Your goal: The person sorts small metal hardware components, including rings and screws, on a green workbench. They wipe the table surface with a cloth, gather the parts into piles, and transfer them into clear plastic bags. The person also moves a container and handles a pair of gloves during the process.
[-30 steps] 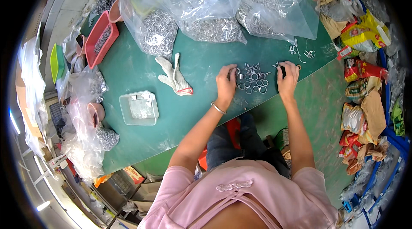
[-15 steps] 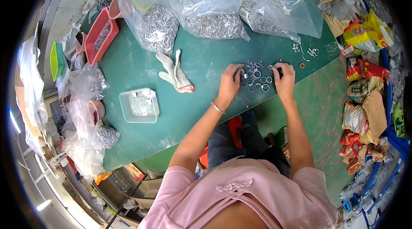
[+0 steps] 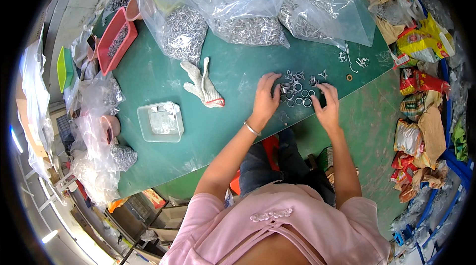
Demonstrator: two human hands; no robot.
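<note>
Several small silver metal rings [image 3: 298, 87] lie in a loose cluster near the table's front edge, with small branched metal pieces [image 3: 296, 75] at their far side. My left hand [image 3: 267, 97] curves around the cluster's left side, thumb and fingers apart, its tips close to the rings there. On the right, my right hand [image 3: 327, 107] has its thumb and fingers spread beside the nearest rings; whether the fingertips touch one is too small to tell. One ring [image 3: 313, 81] and a star-shaped metal piece [image 3: 323, 74] lie just beyond that hand.
Plastic bags of metal parts [image 3: 248, 31] line the table's far side. A white glove [image 3: 202, 85], a clear plastic tub [image 3: 161, 136] and a pink bin [image 3: 115, 49] stand to the left. A brass-coloured ring [image 3: 349, 77] and metal scraps [image 3: 362, 61] lie right.
My right hand has drawn back toward me from the upper right of the cluster, uncovering a ring and a star-shaped piece. My left hand has shifted only slightly.
</note>
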